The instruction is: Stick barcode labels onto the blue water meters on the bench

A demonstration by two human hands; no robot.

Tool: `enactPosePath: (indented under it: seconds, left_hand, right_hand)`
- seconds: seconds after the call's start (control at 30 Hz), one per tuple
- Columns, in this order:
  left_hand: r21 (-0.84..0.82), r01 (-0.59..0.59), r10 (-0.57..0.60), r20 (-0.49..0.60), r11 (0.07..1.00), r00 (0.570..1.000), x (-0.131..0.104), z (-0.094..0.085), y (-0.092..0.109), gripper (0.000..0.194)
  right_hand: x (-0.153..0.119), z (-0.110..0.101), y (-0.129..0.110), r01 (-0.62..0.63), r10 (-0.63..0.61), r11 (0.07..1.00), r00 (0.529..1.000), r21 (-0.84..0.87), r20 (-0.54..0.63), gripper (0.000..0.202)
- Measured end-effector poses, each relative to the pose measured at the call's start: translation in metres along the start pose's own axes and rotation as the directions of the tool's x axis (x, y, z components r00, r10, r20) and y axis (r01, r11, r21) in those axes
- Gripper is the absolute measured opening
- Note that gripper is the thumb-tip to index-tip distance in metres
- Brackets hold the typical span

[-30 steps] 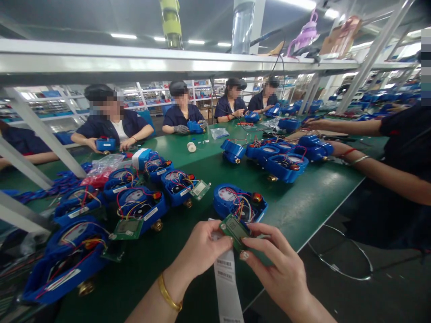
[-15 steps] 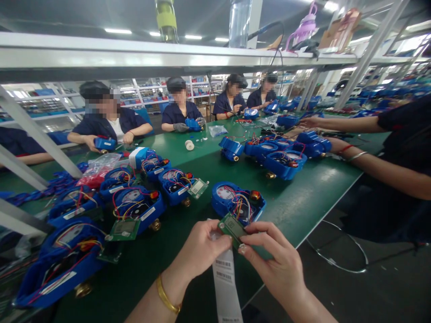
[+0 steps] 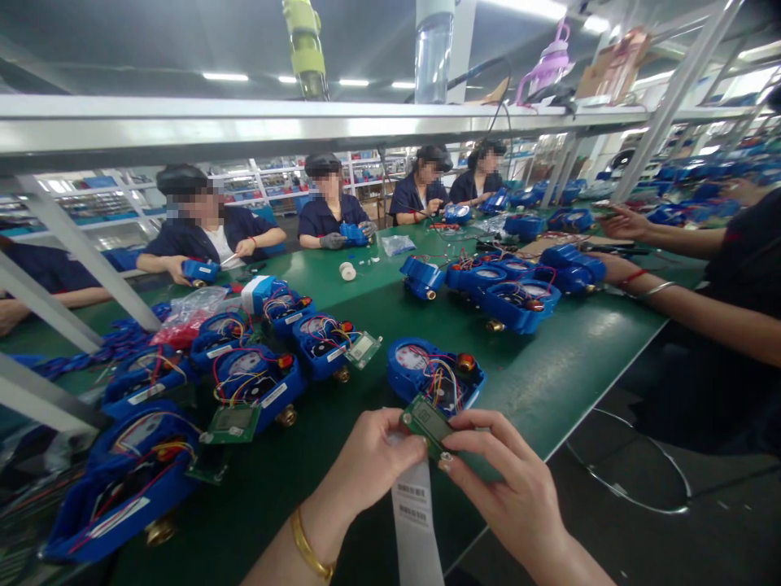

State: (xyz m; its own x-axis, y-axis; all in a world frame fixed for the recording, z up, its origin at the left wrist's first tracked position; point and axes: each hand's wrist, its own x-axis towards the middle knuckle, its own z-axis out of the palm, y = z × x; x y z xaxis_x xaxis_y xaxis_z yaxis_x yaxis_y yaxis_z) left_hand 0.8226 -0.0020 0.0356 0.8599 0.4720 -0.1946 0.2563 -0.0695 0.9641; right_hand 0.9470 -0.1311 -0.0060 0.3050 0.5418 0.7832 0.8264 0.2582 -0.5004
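Note:
Between my fingers is a small green circuit board with a display (image 3: 429, 422), tilted in front of an open blue meter housing (image 3: 410, 362). Coloured wires run from that housing toward the board. My right hand (image 3: 509, 472) pinches the board along its right edge. My left hand (image 3: 372, 456) is closed on a strip of barcode labels (image 3: 415, 521), which hangs down below the fingers; its thumb reaches the board's lower left edge. Left of my hands, another green display board (image 3: 233, 423) lies against a wired blue meter housing (image 3: 265, 382).
More blue housings (image 3: 131, 480) crowd the green table's left side, and another group (image 3: 518, 301) stands right of centre. A white spool (image 3: 347, 271) lies farther back. Co-workers sit across the table; a co-worker's arm (image 3: 671, 297) reaches in from the right. A shelf (image 3: 244, 122) spans above.
The view has tilted slightly, so the scene sits lower. My hands keep the same hold on the board and the label strip. The co-worker's far hand at right has moved back from the housings.

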Motion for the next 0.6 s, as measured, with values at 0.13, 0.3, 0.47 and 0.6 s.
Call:
enactPosePath:
  seconds: [0.13,0.3,0.47,0.6]
  left_hand:
    - [0.006,0.001,-0.001,-0.006,1.0,1.0,0.0,0.001,0.001,0.019]
    - [-0.087,0.009,-0.012,-0.028,0.996,1.0,0.001,0.004,-0.005,0.02]
    - [-0.14,0.017,-0.024,-0.043,0.99,0.999,0.001,0.006,-0.012,0.02]
    - [-0.158,0.058,-0.066,-0.046,0.986,0.997,0.001,0.006,-0.012,0.021]
  right_hand:
    - [0.0,0.003,0.0,-0.013,0.013,1.0,1.0,-0.008,-0.016,0.012]
    - [-0.006,0.005,0.003,-0.014,0.013,1.0,1.0,-0.026,-0.028,0.016]
    - [-0.007,0.006,0.011,0.1,-0.101,0.993,0.995,-0.066,-0.009,0.019]
    - [-0.004,-0.001,0.022,0.251,-0.247,0.966,0.967,-0.068,0.058,0.022]
